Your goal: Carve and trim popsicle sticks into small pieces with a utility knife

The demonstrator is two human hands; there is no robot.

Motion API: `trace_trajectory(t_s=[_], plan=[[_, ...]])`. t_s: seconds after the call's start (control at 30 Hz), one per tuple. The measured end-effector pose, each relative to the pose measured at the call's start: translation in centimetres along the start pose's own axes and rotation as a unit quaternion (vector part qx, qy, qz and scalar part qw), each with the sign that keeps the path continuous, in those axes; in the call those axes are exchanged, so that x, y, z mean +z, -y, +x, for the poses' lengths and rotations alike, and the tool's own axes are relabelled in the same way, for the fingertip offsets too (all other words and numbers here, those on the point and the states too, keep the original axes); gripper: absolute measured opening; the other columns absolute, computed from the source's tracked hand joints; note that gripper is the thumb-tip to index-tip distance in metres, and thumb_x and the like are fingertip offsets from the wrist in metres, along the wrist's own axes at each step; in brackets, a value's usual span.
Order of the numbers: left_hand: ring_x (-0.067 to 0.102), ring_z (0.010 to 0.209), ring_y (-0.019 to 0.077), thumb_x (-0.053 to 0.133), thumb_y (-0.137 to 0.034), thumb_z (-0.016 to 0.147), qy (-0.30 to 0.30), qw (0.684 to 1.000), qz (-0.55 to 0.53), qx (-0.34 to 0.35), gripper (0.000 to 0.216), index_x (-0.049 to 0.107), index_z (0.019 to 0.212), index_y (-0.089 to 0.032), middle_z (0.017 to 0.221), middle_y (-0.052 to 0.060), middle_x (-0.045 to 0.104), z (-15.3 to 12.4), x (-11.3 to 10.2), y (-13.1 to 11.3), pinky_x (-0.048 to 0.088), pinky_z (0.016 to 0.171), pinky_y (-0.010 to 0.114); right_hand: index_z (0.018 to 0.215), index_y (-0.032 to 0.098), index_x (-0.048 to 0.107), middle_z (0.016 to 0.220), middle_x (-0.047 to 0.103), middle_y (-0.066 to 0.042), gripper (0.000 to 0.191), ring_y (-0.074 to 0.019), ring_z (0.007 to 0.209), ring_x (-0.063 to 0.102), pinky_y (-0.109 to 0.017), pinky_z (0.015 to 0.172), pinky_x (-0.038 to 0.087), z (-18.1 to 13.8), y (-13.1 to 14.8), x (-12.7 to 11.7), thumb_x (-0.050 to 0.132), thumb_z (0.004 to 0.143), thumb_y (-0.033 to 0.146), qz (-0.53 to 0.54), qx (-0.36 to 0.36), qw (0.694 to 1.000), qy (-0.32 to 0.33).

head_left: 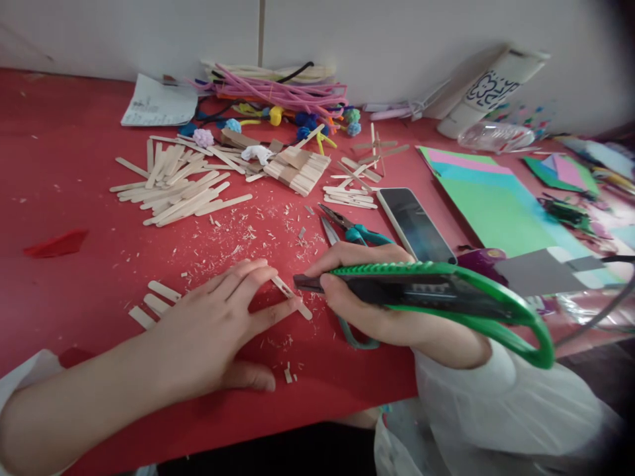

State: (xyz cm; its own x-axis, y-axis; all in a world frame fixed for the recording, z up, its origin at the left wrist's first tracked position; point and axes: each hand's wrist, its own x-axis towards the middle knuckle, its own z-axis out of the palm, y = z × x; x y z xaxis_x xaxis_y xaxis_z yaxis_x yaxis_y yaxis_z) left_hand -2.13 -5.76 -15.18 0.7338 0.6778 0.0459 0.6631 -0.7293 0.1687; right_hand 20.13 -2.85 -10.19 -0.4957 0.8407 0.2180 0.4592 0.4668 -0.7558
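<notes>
- Head view: the left hand [218,330] lies flat near the front edge of the red desk [64,192], its fingers [258,274] spread apart and pressing down on a short craft stick [292,297]; the index fingertip touches the stick near its middle.
- The right hand [367,297] is clamped around a green utility knife [436,291], fingers wrapped tight on the handle; the dark blade end sits just beside the stick, close to the left fingertips. Whether the blade touches the wood cannot be told.
- The stick lies tilted on the desk between the two hands, near the middle of the front edge, with wood shavings [258,228] scattered just behind it.
- Three cut stick pieces [153,304] lie beside the left wrist, toward the front left.
- Teal-handled pliers [350,228] rest just behind the right hand, and a smartphone [414,225] lies screen up beside them.
- A loose heap of craft sticks [173,185] sits toward the rear left of the desk; a stacked bundle of sticks [297,168] lies near the rear middle.
- Pink pipe cleaners [278,89] and small pompoms [307,122] sit along the rear edge by the wall.
- Coloured paper sheets [491,198] lie toward the right edge.
- A red paper scrap [57,243] lies near the left edge.
</notes>
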Motion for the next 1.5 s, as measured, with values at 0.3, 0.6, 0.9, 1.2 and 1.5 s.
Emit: trace_trajectory(t_s=[0.3,0.6,0.9,1.2,1.5], plan=[[0.044,0.115,0.0351,0.059,-0.062,0.072,0.005,1.0,0.017,0.003,0.071,0.043,0.133,-0.03,0.124,0.014,0.048,0.4,-0.6,-0.7,0.048,0.084,0.051,0.074,0.017,0.061,0.058,0.057,0.003,0.012,-0.0056,0.047,0.046,-0.018,0.047,0.038,-0.1,-0.3,0.5,0.05,0.08,0.018,0.001,0.002,1.0,0.012],[0.046,0.112,0.0322,0.061,-0.063,0.07,-0.019,0.999,0.036,0.01,0.08,0.048,0.127,-0.008,0.123,0.017,0.052,0.4,-0.4,-1.0,0.045,0.09,0.045,0.071,0.02,0.06,0.059,0.058,0.004,0.013,-0.0066,0.048,0.049,-0.018,0.049,0.04,0.0,0.0,0.4,0.05,0.079,0.016,-0.031,0.016,0.999,-0.009],[0.047,0.112,0.0315,0.064,-0.059,0.071,-0.032,0.999,0.002,0.009,0.074,0.049,0.126,-0.012,0.12,0.015,0.054,0.5,-0.4,-0.9,0.045,0.09,0.043,0.072,0.018,0.059,0.056,0.057,0.003,0.012,-0.0067,0.046,0.047,-0.018,0.047,0.039,0.2,0.3,0.2,0.048,0.076,0.016,-0.072,0.02,0.997,0.017],[0.05,0.107,0.0315,0.06,-0.063,0.072,-0.015,0.999,0.041,0.018,0.076,0.051,0.124,-0.008,0.119,0.018,0.055,0.7,-0.7,-1.0,0.047,0.087,0.043,0.073,0.019,0.058,0.062,0.063,0.001,0.008,-0.0094,0.05,0.055,-0.02,0.05,0.042,-0.5,0.4,1.3,0.051,0.075,0.019,-0.066,0.047,0.997,-0.015],[0.052,0.105,0.0321,0.056,-0.065,0.073,-0.004,0.998,0.053,0.018,0.071,0.057,0.121,-0.012,0.118,0.017,0.057,0.9,-0.9,-0.9,0.047,0.086,0.045,0.067,0.017,0.055,0.043,0.057,0.004,0.006,-0.0097,0.03,0.05,-0.019,0.03,0.042,2.1,-2.5,1.2,0.051,0.066,0.023,0.274,0.317,0.907,-0.043]])
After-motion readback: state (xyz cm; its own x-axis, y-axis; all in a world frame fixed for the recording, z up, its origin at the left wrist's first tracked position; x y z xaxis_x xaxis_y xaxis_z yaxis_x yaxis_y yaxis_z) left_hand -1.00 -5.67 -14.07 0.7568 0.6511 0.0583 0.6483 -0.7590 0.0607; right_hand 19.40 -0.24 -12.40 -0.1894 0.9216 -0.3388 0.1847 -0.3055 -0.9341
